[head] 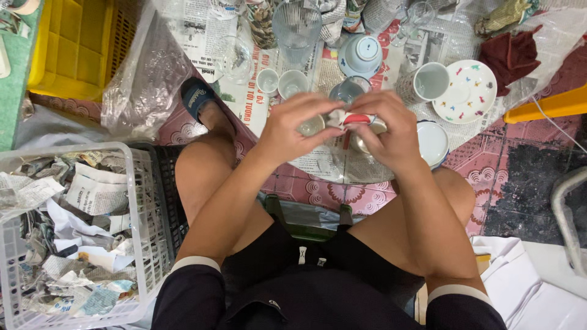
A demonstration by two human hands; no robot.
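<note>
So the person's sitting low over a tiled floor (520, 165) covered in newspaper sheets (244, 104), and both hands are up in front of the knees, pinched together on the same small thing: a little cup (313, 126) half bundled in crumpled paper wrap (348, 118) with red and white print. The left hand (292, 131) has its fingers curled round the cup side, the right hand (391, 131) is clamped on the paper end, thumbs nearly touching. Hard to say for sure whether it's glass or glazed ceramic, the fingers cover most of it. Either way I'd guess it's light, hard, smooth and chippy, so hold it round the body, not by the rim, and let the paper do the cushioning since that part is soft and tears easily. Just beyond the hands there's a tall ribbed drinking glass (297, 27), a couple of small white cups (281, 82), an upturned bowl (361, 55), a mug (425, 82) and a spotted saucer (471, 90). Off to the left sits a white plastic basket (137, 201) stuffed with scrunched newspaper, and a yellow crate (70, 49) up behind it.
</note>
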